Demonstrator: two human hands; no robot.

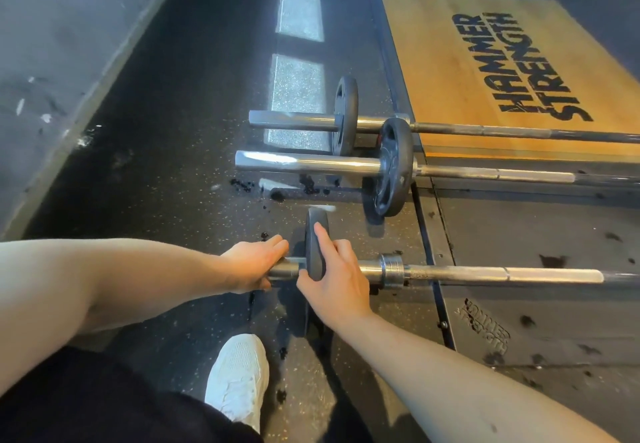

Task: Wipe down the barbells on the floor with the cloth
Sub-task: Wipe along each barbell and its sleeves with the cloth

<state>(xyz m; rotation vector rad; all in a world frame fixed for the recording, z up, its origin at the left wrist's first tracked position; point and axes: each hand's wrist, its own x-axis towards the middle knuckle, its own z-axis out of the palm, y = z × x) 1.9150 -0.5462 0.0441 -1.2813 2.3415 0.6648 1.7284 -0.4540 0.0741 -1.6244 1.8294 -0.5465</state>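
Three steel barbells lie side by side on the dark gym floor, running left to right. The nearest barbell (485, 274) carries a small black weight plate (316, 234) near its left end. My left hand (251, 264) is wrapped around the end of that bar's sleeve. My right hand (334, 274) grips the plate, fingers over its rim and thumb at its lower face. The middle barbell (311, 162) and the far barbell (294, 120) each hold one black plate. No cloth is in view.
A wooden lifting platform (467, 71) with black lettering lies at the back right, with a black rubber mat (536, 304) in front of it. A grey wall (52, 44) runs along the left. My white shoe (239, 376) stands on the floor below the hands.
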